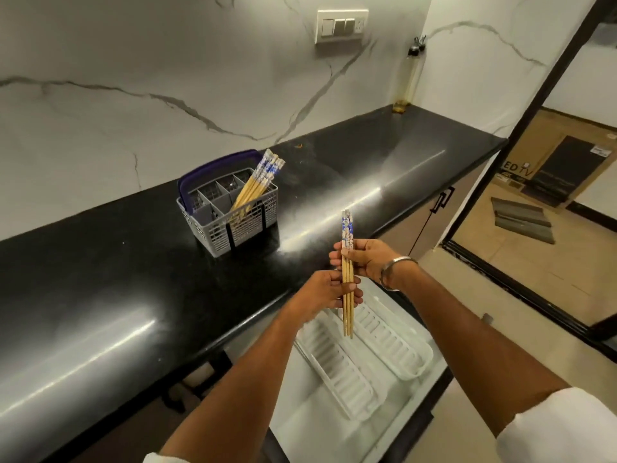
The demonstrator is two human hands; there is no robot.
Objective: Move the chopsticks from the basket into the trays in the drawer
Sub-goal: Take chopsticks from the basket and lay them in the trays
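A small bundle of wooden chopsticks (347, 228) with blue-and-white tops stands upright between both hands, above the open drawer. My right hand (369, 259) grips the bundle just below the patterned tops. My left hand (329, 290) grips it lower, around the bare wood. On the black counter, to the left and farther back, sits a grey basket (248, 225) with a blue handle; several more chopsticks (258, 182) lean in its right compartment. Two white ribbed trays (337, 372) (397, 342) lie side by side in the drawer (334, 436) under the hands.
The glossy black counter (133, 279) runs from lower left to upper right along a marble wall. A slim bottle (409, 78) stands in the far corner. To the right, a doorway opens onto a tiled floor with a flat cardboard box (561, 168).
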